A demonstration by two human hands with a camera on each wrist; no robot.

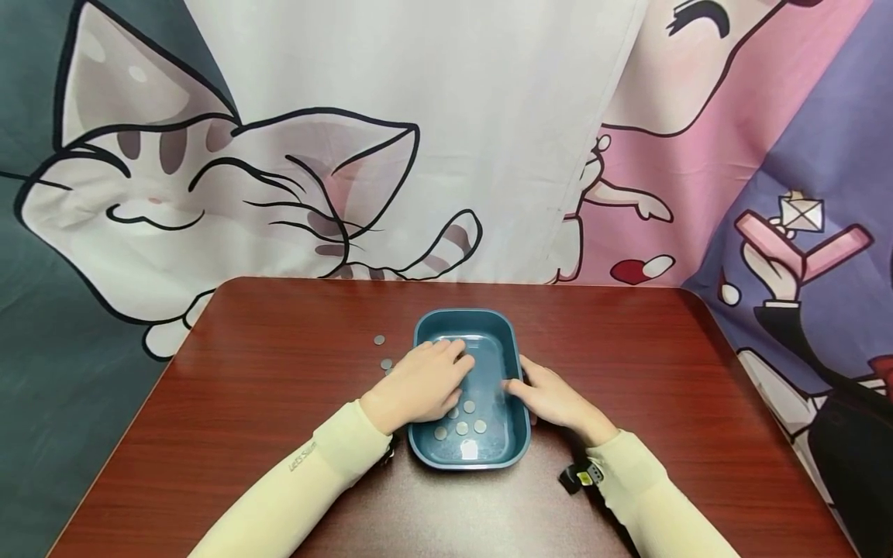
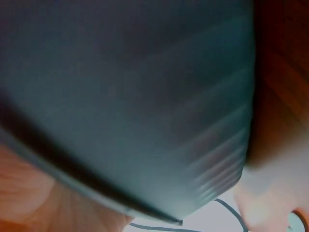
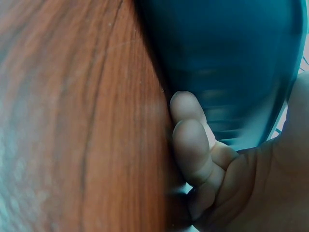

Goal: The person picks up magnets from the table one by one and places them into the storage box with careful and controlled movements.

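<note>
While the right hand [image 1: 558, 397] grips one blue tray [image 1: 498, 443], thumb over the rim, the left hand [image 1: 417, 381] bends its fingers over the opposite side; whether they pinch something, one cannot tell. Five coins [image 1: 480, 426] show inside, near these fingers, which hide part of the tray. Two outer coins [image 1: 380, 339] and a partly covered third lie on the worktop [image 1: 614, 333].

The blue, rounded rectangular plastic tray [image 1: 491, 358] looks smooth and glossy, the round silvery discs [image 1: 480, 426] metallic, the reddish-brown wood-grain table [image 1: 293, 341] polished, the far cartoon-printed cloth [image 1: 432, 70] matt.
</note>
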